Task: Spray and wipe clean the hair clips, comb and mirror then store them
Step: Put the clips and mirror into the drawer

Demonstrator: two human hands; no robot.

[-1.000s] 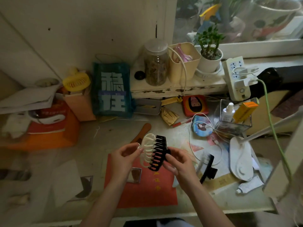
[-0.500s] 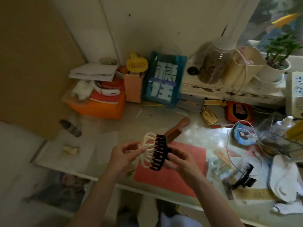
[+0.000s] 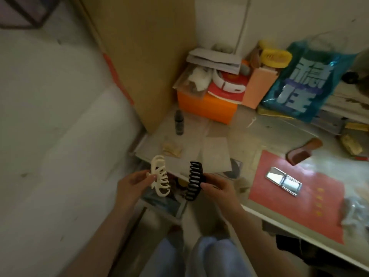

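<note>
- Fingers of the left hand (image 3: 132,183) pinch the cream hair clip (image 3: 159,175) at its hinge end, thumb on the near side, so the curved teeth stand free above and below the grip.
- Fingers of the right hand (image 3: 217,185) curl round the back of the black hair clip (image 3: 194,180) and hold it upright, teeth turned toward the cream one; the two clips are near each other but apart, both held out past the table (image 3: 249,132) edge, above what looks like an open drawer (image 3: 165,202).
- Both clips look like light, stiff plastic. The thin teeth are probably the weak part and could snap if squeezed sideways, so the solid spine or the hinge tabs are the better place to hold.
- Smooth plastic may turn slippery once sprayed; a firm pinch across the hinge should keep it steady while a cloth works between the teeth.
- On the table, the small mirror (image 3: 283,180) lies open on a red sheet (image 3: 311,206). It seems rigid and breakable, with a face that will smear, so it is best lifted by its metal edges.
- Beyond the mirror lies the brown comb (image 3: 303,151), which looks wooden and stiff; its broad handle end gives an easy hold.
- A dark little bottle (image 3: 179,124) stands near the table's far left corner, in front of an orange box (image 3: 207,106); whether it is the spray I cannot tell.
</note>
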